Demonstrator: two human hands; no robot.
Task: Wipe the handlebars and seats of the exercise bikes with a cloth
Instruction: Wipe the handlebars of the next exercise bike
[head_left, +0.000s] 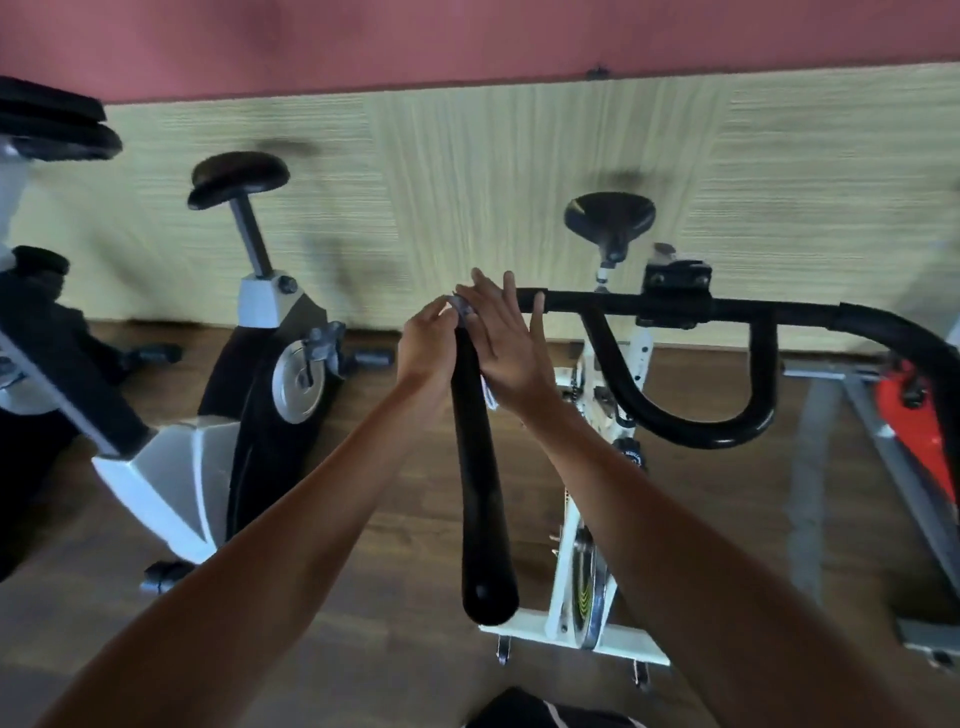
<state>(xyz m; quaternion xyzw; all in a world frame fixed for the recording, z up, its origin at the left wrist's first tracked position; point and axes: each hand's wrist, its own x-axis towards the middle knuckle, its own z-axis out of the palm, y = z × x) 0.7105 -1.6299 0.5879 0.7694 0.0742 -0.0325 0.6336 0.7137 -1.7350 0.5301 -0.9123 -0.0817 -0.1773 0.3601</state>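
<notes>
A white exercise bike stands in front of me with black handlebars (675, 306) and a black seat (609, 214) beyond them. The handlebars' left grip (480, 493) points toward me. At the bend of that grip a small grey cloth (462, 307) wraps the bar. My left hand (427, 343) pinches the cloth from the left. My right hand (506, 338) lies flat over the cloth and bar with its fingers spread.
A second bike (249, 374) with a black seat (239, 179) stands to the left, and a third machine (47, 291) sits at the far left edge. A red and grey frame (914, 415) is at the right. Wooden floor (363, 519) lies below, with a panelled wall behind.
</notes>
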